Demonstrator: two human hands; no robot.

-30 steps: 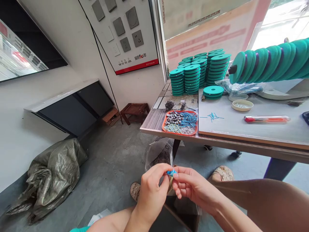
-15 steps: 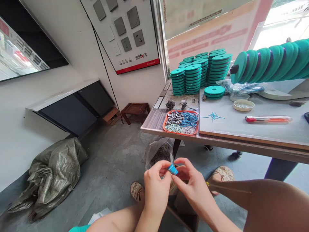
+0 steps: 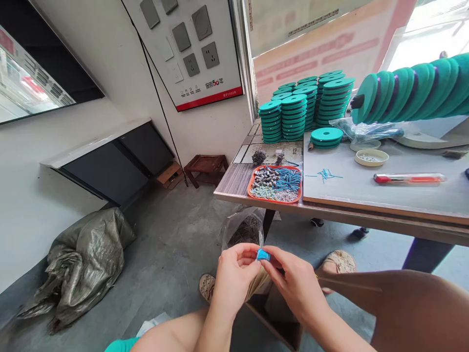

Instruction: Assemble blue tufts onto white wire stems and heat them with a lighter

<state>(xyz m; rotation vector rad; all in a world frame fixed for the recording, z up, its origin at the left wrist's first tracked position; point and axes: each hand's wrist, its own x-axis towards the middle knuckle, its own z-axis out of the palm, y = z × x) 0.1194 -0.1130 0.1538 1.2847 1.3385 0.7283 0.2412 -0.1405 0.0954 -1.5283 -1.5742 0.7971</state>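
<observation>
A small blue plastic piece (image 3: 263,254), shaped like a short cap, is pinched between my two hands above my lap. My left hand (image 3: 238,271) grips its left side with thumb and fingertips. From the right, my right hand (image 3: 291,274) closes thumb and index finger on it, hiding part of that end. Beyond the hands, at the table's near left corner, lies an orange-rimmed tray (image 3: 250,194) of grey cylindrical pieces (image 3: 264,178), blue springs (image 3: 287,179) and other tiny parts.
Stacks of green discs (image 3: 293,117) stand on the table (image 3: 234,183). More green discs (image 3: 403,93) hang in a row on a rod at right. A red-capped pen (image 3: 410,179) and a shallow dish (image 3: 383,159) lie on the board. A clear bag (image 3: 234,222) is below the table edge.
My right thumb and index finger have closed in on the blue piece, which has turned more level. My left hand keeps its hold. The camera view has shifted slightly.
</observation>
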